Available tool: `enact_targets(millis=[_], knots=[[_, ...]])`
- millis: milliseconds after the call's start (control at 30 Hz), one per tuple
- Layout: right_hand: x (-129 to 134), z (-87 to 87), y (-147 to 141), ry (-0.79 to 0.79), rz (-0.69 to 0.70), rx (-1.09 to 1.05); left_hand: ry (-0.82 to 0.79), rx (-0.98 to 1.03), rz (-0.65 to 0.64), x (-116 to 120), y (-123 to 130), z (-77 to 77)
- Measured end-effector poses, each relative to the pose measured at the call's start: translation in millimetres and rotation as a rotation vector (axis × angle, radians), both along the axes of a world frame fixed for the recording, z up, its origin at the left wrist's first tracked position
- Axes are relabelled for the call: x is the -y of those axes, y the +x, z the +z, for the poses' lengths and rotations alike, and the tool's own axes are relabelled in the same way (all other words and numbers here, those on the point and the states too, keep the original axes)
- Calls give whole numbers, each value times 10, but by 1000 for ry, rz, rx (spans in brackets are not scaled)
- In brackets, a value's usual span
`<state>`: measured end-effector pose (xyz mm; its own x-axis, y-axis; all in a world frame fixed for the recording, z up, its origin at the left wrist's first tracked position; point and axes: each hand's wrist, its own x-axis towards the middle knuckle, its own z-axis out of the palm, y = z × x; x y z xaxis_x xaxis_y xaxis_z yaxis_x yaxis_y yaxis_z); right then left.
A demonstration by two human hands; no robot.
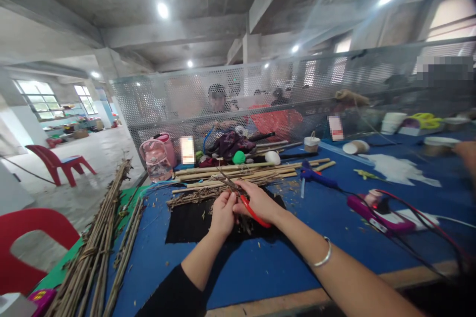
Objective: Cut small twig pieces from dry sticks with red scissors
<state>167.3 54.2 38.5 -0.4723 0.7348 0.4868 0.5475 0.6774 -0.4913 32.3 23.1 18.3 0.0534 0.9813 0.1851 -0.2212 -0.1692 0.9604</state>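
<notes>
Blue tabletop (pixel 156 272) beneath concrete beams (pixel 122 37) and ceiling lamps (pixel 162 10), backed by a perforated metal screen (pixel 163 104) with people (pixel 217 99) dimly visible behind; black cloth (pixel 186 225) spread squarely before the body, perhaps as a mat for loose bits; dry twigs (pixel 193 197) laid along its far edge, well within reach, with pale sticks (pixel 208 172) lined up just beyond, seemingly to stay sorted; right hand (pixel 258 203) wrapped around red-handled scissors (pixel 254 214) above the cloth, blades aimed forward and slightly left, so safely away from the torso; left hand (pixel 223 213) curled tightly just beside, close against the right, probably for steadiness near the blades; contents of that fist hidden, so cannot tell exactly; dark scraps (pixel 245 228) partly visible below the right hand; long stalk bundle (pixel 92 242) slanted along the left side, apparently bound around the middle against splaying; blue glue gun (pixel 320 177) to the right, near a purple power strip (pixel 379 218), presumably for easy power; pink bag (pixel 156 161) and green ball (pixel 238 157) set back towards the screen, likely for elbow room.
</notes>
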Motion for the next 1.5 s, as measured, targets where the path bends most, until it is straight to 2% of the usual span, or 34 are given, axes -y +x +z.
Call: enact_targets(millis=[167, 300, 567, 733, 1000, 1267, 1500], knots=[[12, -24, -18, -33, 24, -74, 35, -44, 21, 6, 4, -17], [52, -40, -52, -89, 52, -119, 51, -7, 8, 11, 17, -18], [20, -43, -48, -28, -27, -47, -32, 92, 0, 40, 55, 37], [6, -30, -26, -64, 20, -48, -69, 87, -64, 79, 103, 37], [7, 0, 30, -66, -46, 97, -18, 63, -11, 67, 87, 22], [36, 32, 30, -48, -4, 19, -21, -17, -13, 62, 76, 12], [65, 50, 40, -143, -49, 22, -51, 8, -19, 70, 79, 39]])
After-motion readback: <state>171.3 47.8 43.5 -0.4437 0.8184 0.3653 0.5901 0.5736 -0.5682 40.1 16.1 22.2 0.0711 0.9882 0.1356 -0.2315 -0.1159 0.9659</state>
